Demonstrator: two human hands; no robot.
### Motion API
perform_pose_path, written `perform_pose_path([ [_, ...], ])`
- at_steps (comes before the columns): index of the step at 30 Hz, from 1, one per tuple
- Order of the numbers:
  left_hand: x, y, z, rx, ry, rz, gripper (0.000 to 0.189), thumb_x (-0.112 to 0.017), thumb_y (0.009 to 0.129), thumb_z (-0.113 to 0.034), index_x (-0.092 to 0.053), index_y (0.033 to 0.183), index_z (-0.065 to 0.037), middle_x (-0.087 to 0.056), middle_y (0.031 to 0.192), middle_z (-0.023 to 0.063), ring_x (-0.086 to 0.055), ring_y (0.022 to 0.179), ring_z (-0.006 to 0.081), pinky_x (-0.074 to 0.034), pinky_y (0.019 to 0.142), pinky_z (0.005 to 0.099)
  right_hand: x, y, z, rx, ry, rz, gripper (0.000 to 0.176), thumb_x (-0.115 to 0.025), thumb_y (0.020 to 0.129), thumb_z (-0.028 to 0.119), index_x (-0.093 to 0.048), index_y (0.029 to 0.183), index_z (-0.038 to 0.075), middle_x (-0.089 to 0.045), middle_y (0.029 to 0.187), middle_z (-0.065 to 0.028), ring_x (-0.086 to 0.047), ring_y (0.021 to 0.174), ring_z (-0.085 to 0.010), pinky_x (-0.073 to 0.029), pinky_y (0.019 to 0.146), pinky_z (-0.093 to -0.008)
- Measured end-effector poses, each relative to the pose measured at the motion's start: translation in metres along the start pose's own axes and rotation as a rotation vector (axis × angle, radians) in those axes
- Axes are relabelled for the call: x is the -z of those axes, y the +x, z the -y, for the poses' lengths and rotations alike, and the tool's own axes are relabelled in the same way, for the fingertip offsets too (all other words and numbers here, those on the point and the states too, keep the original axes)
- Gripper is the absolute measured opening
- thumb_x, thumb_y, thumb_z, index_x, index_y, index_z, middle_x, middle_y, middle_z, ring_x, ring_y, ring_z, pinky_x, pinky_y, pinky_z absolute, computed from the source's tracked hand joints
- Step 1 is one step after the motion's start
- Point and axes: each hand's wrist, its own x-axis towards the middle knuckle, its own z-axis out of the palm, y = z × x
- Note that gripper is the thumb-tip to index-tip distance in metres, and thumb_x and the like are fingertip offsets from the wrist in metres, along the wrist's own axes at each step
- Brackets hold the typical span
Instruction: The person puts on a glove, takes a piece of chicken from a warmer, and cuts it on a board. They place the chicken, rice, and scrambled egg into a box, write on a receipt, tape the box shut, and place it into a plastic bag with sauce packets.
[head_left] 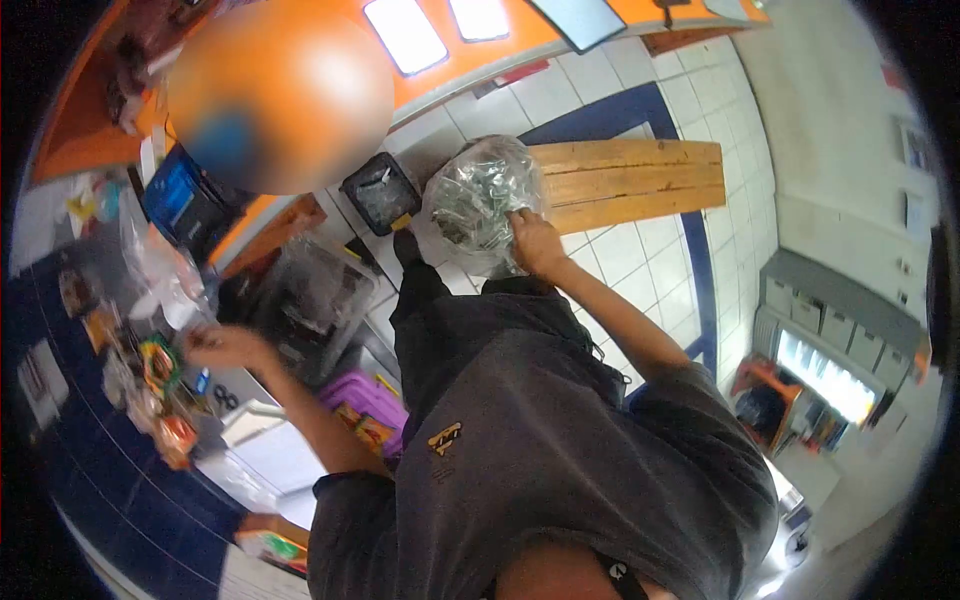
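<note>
My right hand [537, 243] is closed on the near right edge of a large clear plastic bag [485, 195]. The bag bulges, and greenish, crinkled material shows through it. To the left, my left hand [235, 348] reaches over a counter with its fingers stretched out, a little blurred. Close to its fingertips hangs a clear plastic bag with white pieces [175, 295]. A green and yellow packet [160, 365] and other small packages lie just beyond the hand. Dark-handled scissors [226, 398] rest below it.
A wooden bench [635, 185] extends right from the large bag. A small black bin [382, 195] stands left of it. A grey plastic tub [315, 290] and a purple basket [370, 405] are near my left side. An orange counter [450, 50] runs along the top.
</note>
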Motion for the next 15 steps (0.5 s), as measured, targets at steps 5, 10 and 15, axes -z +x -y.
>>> perform_pose_path([
  [5,0.012,-0.335,-0.058,0.835,-0.143,0.974,0.042,-0.069,0.084,-0.028,-0.054,0.109,0.001,-0.060,0.103,0.0125,-0.059,0.089,0.0286,-0.049,0.087,0.0397,-0.099,0.042,-0.021,0.401,-0.226,-0.046,0.054,-0.067,0.078,0.015,-0.050,0.129,0.006,-0.053,0.125,-0.0197,-0.049,0.118,-0.0345,-0.039,0.098,-0.0494],
  [10,-0.003,-0.525,-0.134,1.675,-0.329,1.402,0.121,-0.089,0.062,-0.048,-0.019,0.144,0.006,-0.040,0.142,0.0256,-0.050,0.123,0.0401,-0.055,0.085,0.0531,-0.152,0.072,-0.072,0.481,-0.490,-0.040,0.039,-0.055,0.088,0.020,-0.056,0.126,0.011,-0.050,0.133,-0.0185,-0.046,0.126,-0.0341,-0.035,0.101,-0.0554],
  [15,-0.021,-0.559,-0.158,1.472,0.132,1.540,0.021,-0.056,0.088,-0.012,-0.066,0.104,-0.005,-0.067,0.097,0.0131,-0.063,0.099,0.0246,-0.055,0.082,0.0360,-0.119,0.096,-0.110,0.560,-0.291,0.025,0.020,-0.057,0.085,0.018,-0.065,0.101,0.011,-0.063,0.109,-0.0120,-0.055,0.112,-0.0313,-0.040,0.092,-0.0503],
])
